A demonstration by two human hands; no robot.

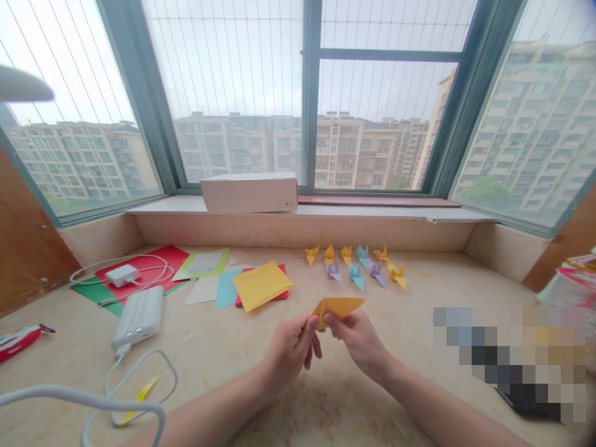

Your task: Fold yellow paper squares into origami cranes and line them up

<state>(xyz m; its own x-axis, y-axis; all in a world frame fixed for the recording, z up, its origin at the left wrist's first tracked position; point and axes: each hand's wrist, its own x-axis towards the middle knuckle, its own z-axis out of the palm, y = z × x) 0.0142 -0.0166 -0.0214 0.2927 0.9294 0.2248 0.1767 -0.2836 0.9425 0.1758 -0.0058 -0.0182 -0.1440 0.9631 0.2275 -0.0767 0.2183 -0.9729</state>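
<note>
Bare forearms tapering to narrower wrists; ungloved left hand, right hand.

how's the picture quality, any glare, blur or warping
Head view: the sky is nearly white and the buildings look hazy; head view: the window frames splay outward, likely wide-lens stretch; head view: the held paper has a clear outline, fine creases hard to read; head view: mosaic hides part of the right side.

No lettering is legible, even on the box.
</note>
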